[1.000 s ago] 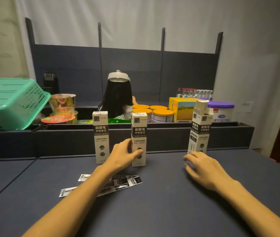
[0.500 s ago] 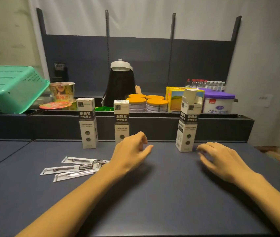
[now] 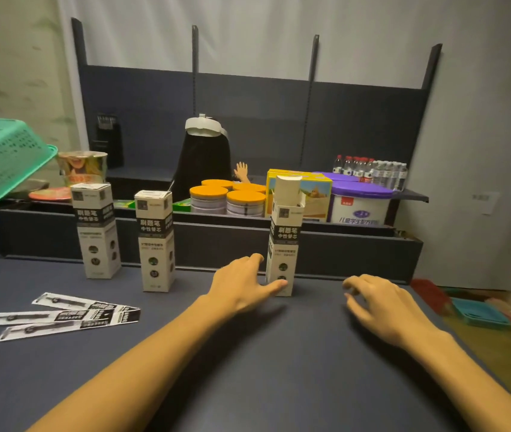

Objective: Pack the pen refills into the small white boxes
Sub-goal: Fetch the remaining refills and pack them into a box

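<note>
On the dark table [image 3: 248,369] in front of us stand three small white boxes in a loose row: the left box [image 3: 97,232] and the middle box [image 3: 155,241] have their tops closed, while the right box [image 3: 285,238] has its flap standing open. Our left hand [image 3: 241,285] reaches to the base of the right box, thumb touching its lower front and fingers loosely extended beside its left face, not yet wrapped round it. Our right hand [image 3: 382,304] hovers just off to the right, fingers relaxed and slightly curled, holding nothing. The pen refills [image 3: 61,316], three flat sleeved packs, lie fanned out well to the left. We judge the boxes to be light, thin card, tall and easy to tip, so we would steady one low around its sides without squeezing. The refills look slim, light and a little slick in their wrappers; we would pinch one near an end and feed it lengthwise through the open top.
</note>
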A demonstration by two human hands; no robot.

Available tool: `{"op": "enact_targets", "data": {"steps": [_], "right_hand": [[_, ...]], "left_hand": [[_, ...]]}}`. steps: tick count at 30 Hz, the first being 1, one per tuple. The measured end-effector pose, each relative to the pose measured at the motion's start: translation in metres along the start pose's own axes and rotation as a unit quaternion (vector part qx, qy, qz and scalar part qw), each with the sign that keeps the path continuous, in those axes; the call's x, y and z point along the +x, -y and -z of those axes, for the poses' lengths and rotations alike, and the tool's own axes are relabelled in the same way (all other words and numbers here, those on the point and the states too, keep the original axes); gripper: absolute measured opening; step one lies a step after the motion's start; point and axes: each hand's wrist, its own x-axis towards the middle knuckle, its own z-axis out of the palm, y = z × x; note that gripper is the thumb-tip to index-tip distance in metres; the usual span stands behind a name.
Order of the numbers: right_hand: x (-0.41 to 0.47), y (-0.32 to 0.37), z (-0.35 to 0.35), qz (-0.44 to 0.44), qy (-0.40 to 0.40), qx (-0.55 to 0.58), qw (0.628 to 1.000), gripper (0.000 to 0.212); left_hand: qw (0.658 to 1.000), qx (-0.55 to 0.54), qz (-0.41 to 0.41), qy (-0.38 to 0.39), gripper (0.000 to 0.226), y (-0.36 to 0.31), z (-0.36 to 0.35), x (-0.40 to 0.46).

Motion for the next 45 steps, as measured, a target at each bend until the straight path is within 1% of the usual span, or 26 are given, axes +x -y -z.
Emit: {"op": "enact_targets", "data": {"steps": [3, 5, 8, 10, 15, 17, 21, 23, 27, 30, 33, 39, 41, 45], "right_hand": [[0.005, -0.008, 0.003, 0.002, -0.001, 0.003, 1.000, 0.030], [0.007, -0.011, 0.003, 0.002, -0.001, 0.000, 1.000, 0.030], [0.010, -0.012, 0.002, 0.010, 0.008, -0.009, 1.000, 0.031], [0.012, -0.011, 0.001, 0.012, 0.004, -0.005, 1.000, 0.031], [0.016, -0.001, -0.002, 0.022, -0.002, 0.016, 1.000, 0.032], [0.018, 0.007, -0.003, 0.028, -0.005, 0.026, 0.999, 0.032], [0.019, 0.026, -0.002, 0.036, -0.007, 0.034, 0.999, 0.030], [0.019, 0.041, -0.001, 0.043, -0.004, 0.033, 0.999, 0.029], [0.023, 0.080, 0.002, 0.063, -0.011, 0.032, 0.997, 0.027], [0.025, 0.115, 0.005, 0.067, -0.016, 0.046, 0.997, 0.026], [0.028, 0.156, 0.004, 0.066, -0.018, 0.057, 0.996, 0.024], [0.036, 0.244, -0.014, 0.053, -0.013, 0.113, 0.992, 0.023], [0.037, 0.269, -0.020, 0.045, -0.007, 0.145, 0.988, 0.021], [0.042, 0.302, -0.028, 0.046, 0.027, 0.193, 0.980, 0.023]], "left_hand": [[1.000, -0.024, 0.010, 0.005, 0.079, -0.002, 0.000, 0.013], [0.998, -0.067, 0.013, 0.007, 0.080, -0.004, 0.000, 0.020], [0.988, -0.156, 0.010, 0.007, 0.073, -0.005, -0.003, 0.026], [0.981, -0.195, 0.010, -0.001, 0.069, -0.004, -0.006, 0.025], [0.965, -0.260, -0.012, -0.031, 0.075, 0.001, -0.003, -0.001], [0.959, -0.279, -0.021, -0.048, 0.072, 0.004, 0.005, -0.019], [0.963, -0.256, -0.045, -0.075, 0.066, 0.022, 0.022, -0.051], [0.967, -0.234, -0.054, -0.089, 0.067, 0.039, 0.031, -0.066], [0.970, -0.196, -0.063, -0.132, 0.062, 0.075, 0.053, -0.089], [0.966, -0.190, -0.064, -0.165, 0.059, 0.107, 0.071, -0.106], [0.962, -0.178, -0.077, -0.193, 0.061, 0.146, 0.092, -0.124], [0.952, -0.113, -0.083, -0.272, 0.059, 0.230, 0.129, -0.165], [0.952, -0.098, -0.076, -0.281, 0.057, 0.255, 0.137, -0.171], [0.956, -0.095, -0.063, -0.272, 0.052, 0.286, 0.144, -0.176]]}}
